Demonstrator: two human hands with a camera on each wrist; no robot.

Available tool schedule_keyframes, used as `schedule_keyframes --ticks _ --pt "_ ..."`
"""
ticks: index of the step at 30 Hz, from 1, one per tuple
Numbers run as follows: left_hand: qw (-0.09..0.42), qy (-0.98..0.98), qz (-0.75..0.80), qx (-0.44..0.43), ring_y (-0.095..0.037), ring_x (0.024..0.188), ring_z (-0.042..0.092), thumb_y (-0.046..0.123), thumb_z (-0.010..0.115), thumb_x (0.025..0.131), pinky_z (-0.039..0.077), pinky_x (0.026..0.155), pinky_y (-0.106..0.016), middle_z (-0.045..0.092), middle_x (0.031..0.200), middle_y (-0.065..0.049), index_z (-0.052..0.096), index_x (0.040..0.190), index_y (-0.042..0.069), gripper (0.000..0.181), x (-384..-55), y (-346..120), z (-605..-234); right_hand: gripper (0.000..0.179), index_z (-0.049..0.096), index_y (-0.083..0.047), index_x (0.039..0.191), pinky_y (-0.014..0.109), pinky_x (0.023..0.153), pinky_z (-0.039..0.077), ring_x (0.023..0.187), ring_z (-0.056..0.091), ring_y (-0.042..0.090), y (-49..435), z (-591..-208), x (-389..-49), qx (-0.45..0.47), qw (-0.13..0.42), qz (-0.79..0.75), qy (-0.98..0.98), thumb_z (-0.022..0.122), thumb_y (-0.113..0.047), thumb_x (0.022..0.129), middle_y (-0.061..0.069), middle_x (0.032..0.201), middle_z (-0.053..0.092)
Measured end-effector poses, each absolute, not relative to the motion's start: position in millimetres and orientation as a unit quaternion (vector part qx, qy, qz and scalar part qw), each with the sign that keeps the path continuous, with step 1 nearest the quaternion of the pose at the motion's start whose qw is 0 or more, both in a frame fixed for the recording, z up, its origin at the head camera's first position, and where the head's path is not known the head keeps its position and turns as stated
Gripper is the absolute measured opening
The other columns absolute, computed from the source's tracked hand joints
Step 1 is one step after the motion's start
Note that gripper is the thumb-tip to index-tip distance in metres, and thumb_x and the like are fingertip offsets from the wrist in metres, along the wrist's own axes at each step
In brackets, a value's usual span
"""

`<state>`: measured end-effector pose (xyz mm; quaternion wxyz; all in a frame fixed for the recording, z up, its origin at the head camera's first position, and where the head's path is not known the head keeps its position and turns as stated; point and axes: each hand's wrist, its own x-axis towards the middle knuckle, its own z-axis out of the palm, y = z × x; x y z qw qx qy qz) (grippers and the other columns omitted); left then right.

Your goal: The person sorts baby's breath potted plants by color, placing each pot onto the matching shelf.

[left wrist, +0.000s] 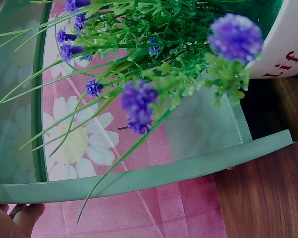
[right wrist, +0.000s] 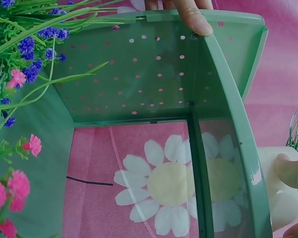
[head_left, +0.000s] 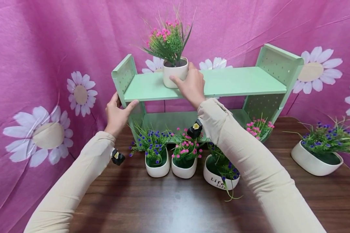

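My right hand [head_left: 193, 83] grips a white flowerpot [head_left: 173, 77] of pink flowers and long grass on the upper board of a mint-green metal shelf [head_left: 236, 81]. Its thumb lies across the pot's front; the right wrist view shows the thumb on the white pot [right wrist: 283, 206] too. At the shelf's left end, my left hand [head_left: 116, 115] holds the perforated side panel, thumb at the front edge and the other fingers behind it. In the left wrist view, the left hand's fingers [left wrist: 27, 215] touch the green frame.
In front of the shelf stand a purple-flowered pot [head_left: 158, 170], a pink-flowered pot [head_left: 184, 171] and a pot lettered "Life" [head_left: 218, 181]. More pink flowers [head_left: 258, 128] show at the lower right. Another purple-flowered pot [head_left: 315, 165] stands on the wooden table [head_left: 151, 207] at right.
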<state>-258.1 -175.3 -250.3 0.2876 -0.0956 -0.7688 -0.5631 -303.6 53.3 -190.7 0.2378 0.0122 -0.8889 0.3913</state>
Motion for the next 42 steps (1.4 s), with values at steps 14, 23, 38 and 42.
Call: schedule_keyframes --ticks 14,23,38,42 --pt "0.290 -0.771 -0.558 -0.097 -0.029 0.120 0.056 0.010 0.074 0.084 0.047 0.098 -0.041 0.059 0.126 -0.025 0.048 0.136 -0.006 0.060 -254.3 -173.8 -249.5 0.089 0.034 0.002 0.146 0.037 0.112 0.031 0.135 0.039 0.031 84.3 -189.0 -286.9 0.049 0.223 0.366 -0.902 0.073 -0.046 0.082 0.017 0.147 0.041" --pt "0.288 -0.773 -0.558 -0.095 -0.029 0.121 0.055 0.010 0.073 0.085 0.046 0.100 -0.042 0.058 0.127 -0.025 0.047 0.135 -0.007 0.059 -253.4 -173.8 -249.1 0.085 0.036 -0.004 0.147 0.038 0.109 0.036 0.134 0.042 0.028 118.0 -188.9 -267.5 0.061 0.210 0.412 -0.885 0.073 -0.045 0.082 0.013 0.148 0.041" --pt "0.289 -0.769 -0.561 -0.102 -0.027 0.119 0.056 0.010 0.074 0.084 0.047 0.098 -0.040 0.060 0.125 -0.023 0.048 0.135 -0.005 0.060 -263.4 -177.1 -256.5 0.080 0.039 -0.015 0.147 0.041 0.106 0.039 0.133 0.043 0.027 182.0 -209.7 -214.6 0.089 0.207 0.453 -0.863 0.076 -0.039 0.081 0.007 0.150 0.039" --pt "0.298 -0.765 -0.560 -0.108 -0.023 0.117 0.058 0.015 0.077 0.082 0.048 0.096 -0.042 0.062 0.124 -0.018 0.050 0.136 0.002 0.061 -277.0 -185.4 -268.2 0.080 0.038 -0.017 0.148 0.042 0.106 0.039 0.133 0.043 0.027 199.4 -222.7 -201.2 0.089 0.216 0.428 -0.873 0.076 -0.039 0.081 0.007 0.149 0.041"
